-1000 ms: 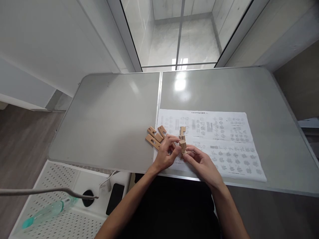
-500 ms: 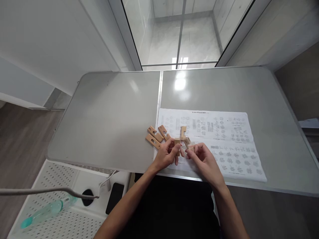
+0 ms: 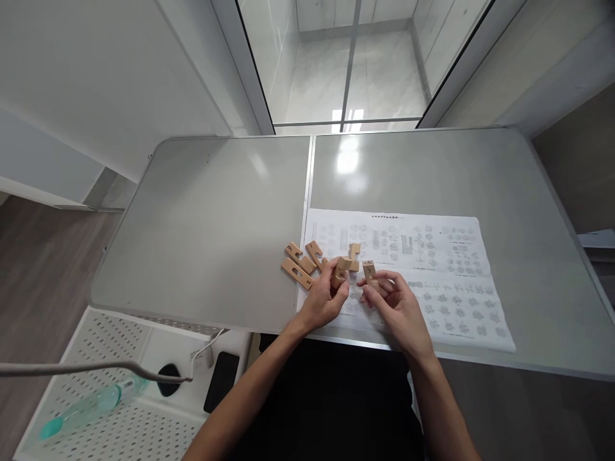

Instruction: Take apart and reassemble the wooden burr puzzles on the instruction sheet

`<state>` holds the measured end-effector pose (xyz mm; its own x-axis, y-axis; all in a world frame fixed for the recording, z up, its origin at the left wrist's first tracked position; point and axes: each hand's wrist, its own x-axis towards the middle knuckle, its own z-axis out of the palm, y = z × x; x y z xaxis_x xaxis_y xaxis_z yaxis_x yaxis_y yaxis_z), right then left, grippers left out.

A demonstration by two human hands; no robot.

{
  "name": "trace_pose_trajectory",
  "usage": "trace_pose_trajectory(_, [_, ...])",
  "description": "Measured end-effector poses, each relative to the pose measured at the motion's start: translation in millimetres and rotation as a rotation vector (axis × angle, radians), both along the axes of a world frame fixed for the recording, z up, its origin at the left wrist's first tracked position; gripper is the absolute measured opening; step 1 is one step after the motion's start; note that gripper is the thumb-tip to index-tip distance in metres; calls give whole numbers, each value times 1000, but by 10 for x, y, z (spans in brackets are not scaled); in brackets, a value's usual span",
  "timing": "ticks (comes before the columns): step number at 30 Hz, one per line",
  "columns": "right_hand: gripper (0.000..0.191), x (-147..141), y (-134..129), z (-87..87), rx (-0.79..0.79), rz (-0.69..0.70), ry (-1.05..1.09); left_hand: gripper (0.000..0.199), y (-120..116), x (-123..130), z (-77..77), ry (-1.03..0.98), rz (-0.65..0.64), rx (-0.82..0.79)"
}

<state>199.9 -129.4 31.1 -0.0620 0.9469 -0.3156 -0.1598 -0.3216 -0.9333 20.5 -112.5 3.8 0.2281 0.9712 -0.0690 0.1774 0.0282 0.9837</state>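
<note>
My left hand (image 3: 325,298) is closed around a notched wooden puzzle piece (image 3: 342,267), whose lower part the fingers hide. In my right hand (image 3: 391,304) another wooden puzzle piece (image 3: 369,269) stands tilted, with a dark mark on its side, pinched between thumb and fingers. The two held pieces are apart. Just beyond them a notched wooden piece (image 3: 354,254) rests on the printed sheet (image 3: 451,275). To the left of my left hand lie several flat pieces with numbers: one with a slot (image 3: 296,273), one with a hook-shaped notch (image 3: 293,251), and one marked 1 (image 3: 313,250).
The sheet of small diagrams covers part of the grey folding table (image 3: 216,224), right of its metal seam (image 3: 308,173). Below left, a white perforated shelf (image 3: 158,416) holds a clear bottle (image 3: 96,406), a black phone (image 3: 221,382) and a cable (image 3: 96,369).
The piece in my right hand has turned more upright and moved slightly right, away from the other. My left hand has tilted its piece, raising it a little.
</note>
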Motion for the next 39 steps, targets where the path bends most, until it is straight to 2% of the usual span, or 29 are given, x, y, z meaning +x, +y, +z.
trace_pose_trajectory(5, [38,-37,4,21,7,33,22,49,5,18,-54,-158,-21,-85])
trace_pose_trajectory(9, [41,-49,5,49,29,-46,-6,52,9,30,-83,-247,-40,-143])
trace_pose_trajectory(16, [36,-41,16,79,53,-89,-22,49,13,28,-88,-188,-26,-122])
trace_pose_trajectory(25, [28,-92,-39,-3,62,60,-7,47,17,22,-74,-135,-12,-101])
trace_pose_trajectory(32, [40,-173,-51,-30,34,41,18,47,1,4,-49,28,-61,-44])
trace_pose_trajectory(36, [53,-164,-49,-20,20,16,37,47,1,-7,-49,38,-112,-10])
trace_pose_trajectory(39, [54,-155,-53,-39,10,24,37,46,9,-20,-31,30,-153,1])
